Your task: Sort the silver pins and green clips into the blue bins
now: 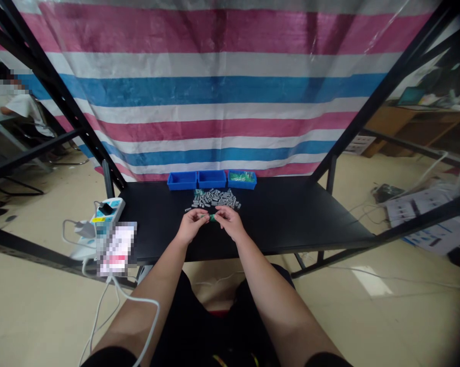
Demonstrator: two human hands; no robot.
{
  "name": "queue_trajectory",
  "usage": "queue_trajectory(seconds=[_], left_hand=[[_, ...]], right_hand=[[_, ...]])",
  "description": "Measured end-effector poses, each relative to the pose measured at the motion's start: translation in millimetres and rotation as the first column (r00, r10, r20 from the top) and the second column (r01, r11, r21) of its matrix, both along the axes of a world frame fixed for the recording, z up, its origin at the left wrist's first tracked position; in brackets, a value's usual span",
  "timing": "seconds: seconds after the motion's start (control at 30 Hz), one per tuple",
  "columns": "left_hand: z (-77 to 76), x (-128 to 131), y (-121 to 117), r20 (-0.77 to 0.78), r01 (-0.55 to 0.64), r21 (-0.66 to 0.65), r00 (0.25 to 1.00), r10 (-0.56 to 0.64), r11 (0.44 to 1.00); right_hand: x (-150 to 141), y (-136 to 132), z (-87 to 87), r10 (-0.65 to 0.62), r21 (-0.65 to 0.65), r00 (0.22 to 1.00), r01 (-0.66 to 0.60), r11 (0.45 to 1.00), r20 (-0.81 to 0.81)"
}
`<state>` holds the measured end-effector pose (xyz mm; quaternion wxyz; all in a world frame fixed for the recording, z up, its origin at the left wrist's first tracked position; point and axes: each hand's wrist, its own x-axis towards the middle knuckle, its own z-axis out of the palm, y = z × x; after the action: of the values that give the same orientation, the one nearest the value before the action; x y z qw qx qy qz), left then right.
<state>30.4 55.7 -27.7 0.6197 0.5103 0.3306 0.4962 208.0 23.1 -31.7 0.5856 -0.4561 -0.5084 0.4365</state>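
Between the fingertips of both hands is a small green piece (212, 217), too small to tell its kind. My left hand (192, 223) pinches it from the left, and my right hand (230, 220) closes on it from the right. Just beyond the fingers lies a loose pile of small grey cylindrical parts (216, 198) on the black table (287, 214). A few green bits (198, 192) sit at the pile's far left edge. The fingers partly cover the green piece and the near side of the pile.
Three blue bins (182, 180) line the table's back edge; the right one holds green pieces (242, 177). On the left are a power strip (111, 206), a blurred-out phone (117, 250) and white cables (155, 316). Black frame posts and a striped sheet (222, 92) enclose the table. A person (25, 107) sits far left.
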Motion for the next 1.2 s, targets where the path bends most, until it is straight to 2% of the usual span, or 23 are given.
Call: queue_trajectory(seconds=[0.13, 0.2, 0.3, 0.37, 0.53, 0.67, 0.87, 1.03, 1.2], left_hand=[[2.9, -0.6, -1.4, 0.012, 0.018, 0.003, 1.000, -0.018, 1.000], [4.3, -0.7, -1.5, 0.023, 0.003, -0.013, 1.000, -0.003, 1.000], [4.2, 0.0, -0.6, 0.081, -0.082, -0.055, 0.993, 0.086, 0.995], [2.5, 0.9, 0.1, 0.079, -0.107, -0.051, 0.991, 0.110, 0.993], [-1.8, 2.5, -1.1, -0.077, 0.008, 0.074, 0.997, -0.002, 0.997], [-1.1, 1.9, -3.4, -0.106, 0.043, 0.121, 0.994, -0.030, 0.992], [0.6, 3.9, -2.3, -0.087, 0.040, 0.034, 0.995, -0.037, 0.999], [3.2, 7.2, -1.9, -0.078, -0.014, -0.020, 0.997, 0.012, 1.000], [3.4, 7.3, -2.9, -0.068, -0.036, -0.015, 0.997, 0.035, 0.999]], right_hand=[[-1.3, -2.2, 3.6, 0.044, -0.060, 0.995, -0.039, 0.997, 0.092], [0.0, -2.3, 3.9, 0.044, -0.082, 0.999, -0.042, 0.996, 0.018], [3.8, -2.3, 3.2, -0.040, -0.096, 0.984, 0.024, 0.995, -0.172], [5.1, -2.7, 2.8, -0.062, -0.104, 0.970, 0.038, 0.994, -0.234], [0.6, -2.7, 2.4, 0.066, -0.128, 0.985, -0.087, 0.988, -0.162], [0.5, -0.9, -0.4, 0.069, -0.146, 0.987, -0.090, 0.985, -0.143], [5.1, -0.6, 0.5, -0.013, -0.179, 0.975, -0.028, 0.984, -0.220], [2.0, -1.5, 3.7, -0.031, -0.177, 0.980, -0.004, 0.984, -0.198], [3.3, -2.1, 2.1, -0.015, -0.165, 0.984, -0.014, 0.986, -0.179]])
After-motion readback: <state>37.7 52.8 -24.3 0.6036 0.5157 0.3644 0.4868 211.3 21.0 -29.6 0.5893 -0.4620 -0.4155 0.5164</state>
